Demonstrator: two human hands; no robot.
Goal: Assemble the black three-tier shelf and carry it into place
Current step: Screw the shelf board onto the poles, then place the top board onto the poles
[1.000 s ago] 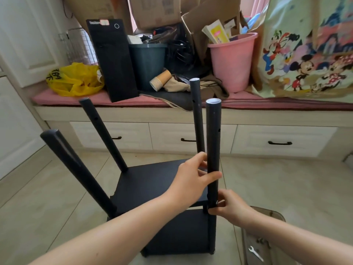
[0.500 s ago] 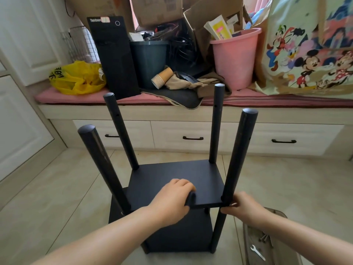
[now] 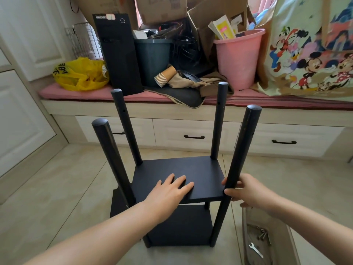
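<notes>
Head view looks down on a tiled floor (image 3: 57, 188), with a long bench (image 3: 286, 115) of drawers running across the far side under a pink cushion. The black shelf (image 3: 200, 169) stands on the floor in the near middle, just in front of the person. Two boards are fitted, one low and one above it, and four posts rise bare past the upper board.

On the bench a cartoon cloth (image 3: 313, 54) hangs at the far right. To its left are a pink bucket (image 3: 238, 58), a dark bin (image 3: 152, 58) and a black computer case (image 3: 118, 54) standing upright. A yellow bag (image 3: 82, 75) lies at the far left.

A tray (image 3: 280, 251) lies on the floor near the shelf's right side.

Of the hands, the left hand (image 3: 172, 190) lies flat on the near part of the upper board, fingers straight and released. The right hand (image 3: 248, 190) grasps the near right post (image 3: 242, 150) at the board's corner.

A stack of paper cups (image 3: 164, 76) lies tipped beside the bin. A spanner (image 3: 255, 249) and a few screws (image 3: 262, 234) rest in the tray.
</notes>
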